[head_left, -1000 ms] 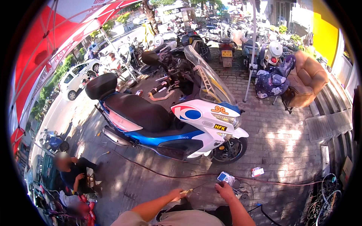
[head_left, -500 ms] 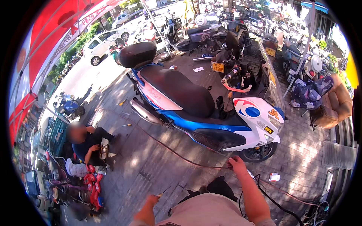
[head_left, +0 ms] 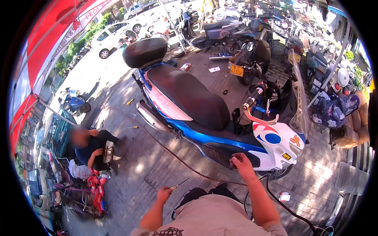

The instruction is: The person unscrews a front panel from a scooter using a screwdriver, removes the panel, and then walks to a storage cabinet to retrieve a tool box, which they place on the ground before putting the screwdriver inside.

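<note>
A white and blue scooter (head_left: 185, 131) with a long black seat stands across the middle in front of me. My left hand (head_left: 164, 193), low in the centre, is closed round the handle of a screwdriver (head_left: 182, 183). Its thin shaft points up and to the right. My right hand (head_left: 241, 163) is at the black lower side panel (head_left: 220, 152) of the scooter, with its fingers bent together. Whether those fingers touch the panel or pinch something small, I cannot make out. A brown hose (head_left: 189, 168) runs along the ground below the scooter.
At the left a person (head_left: 88, 145) sits low beside red parts (head_left: 96, 187). Another screwdriver (head_left: 133, 127) lies on the paving. A small white and orange box (head_left: 284, 196) and a black cable (head_left: 281, 202) are at the lower right. Parked motorcycles (head_left: 228, 29) crowd the back.
My right hand has moved up and left, from over the hose to the scooter's side panel. The left hand has risen a little with the screwdriver. The view has shifted.
</note>
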Demonstrator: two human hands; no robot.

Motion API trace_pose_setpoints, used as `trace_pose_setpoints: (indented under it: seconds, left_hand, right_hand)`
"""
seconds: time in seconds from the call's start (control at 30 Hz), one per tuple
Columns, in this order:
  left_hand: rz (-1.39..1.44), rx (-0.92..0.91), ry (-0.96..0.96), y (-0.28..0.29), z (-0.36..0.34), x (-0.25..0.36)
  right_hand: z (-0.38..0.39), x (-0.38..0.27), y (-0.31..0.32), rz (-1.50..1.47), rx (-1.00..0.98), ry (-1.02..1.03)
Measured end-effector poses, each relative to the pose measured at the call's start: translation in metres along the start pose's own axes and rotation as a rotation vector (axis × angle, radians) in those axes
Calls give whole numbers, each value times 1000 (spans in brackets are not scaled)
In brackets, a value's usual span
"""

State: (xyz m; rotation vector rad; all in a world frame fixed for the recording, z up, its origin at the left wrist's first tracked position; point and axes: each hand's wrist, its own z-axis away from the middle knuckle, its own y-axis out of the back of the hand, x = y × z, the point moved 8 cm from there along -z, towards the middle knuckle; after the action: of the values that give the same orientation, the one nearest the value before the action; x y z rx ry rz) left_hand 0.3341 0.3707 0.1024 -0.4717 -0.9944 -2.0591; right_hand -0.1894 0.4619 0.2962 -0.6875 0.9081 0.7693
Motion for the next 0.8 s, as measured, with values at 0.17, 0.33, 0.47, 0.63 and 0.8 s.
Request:
trace_pose_setpoints:
  seconds: [0.17,0.33,0.47,0.63,0.8]
  left_hand:
    - [28,5,-54,-20,-46,92]
    - [-17,-31,-147,-42,-96,149]
    - [-275,-144,-254,-63,-145,222]
    - [-533,-262,-380,-79,-219,316]
    - [-793,-554,-527,-82,-293,395]
  right_hand:
    - [-29,-35,1,22,43,52]
    - [-48,-75,4,-9,111,172]
    - [-59,-99,9,-34,231,274]
    - [-75,-120,7,-31,437,389]
    - [-105,-124,2,-39,660,481]
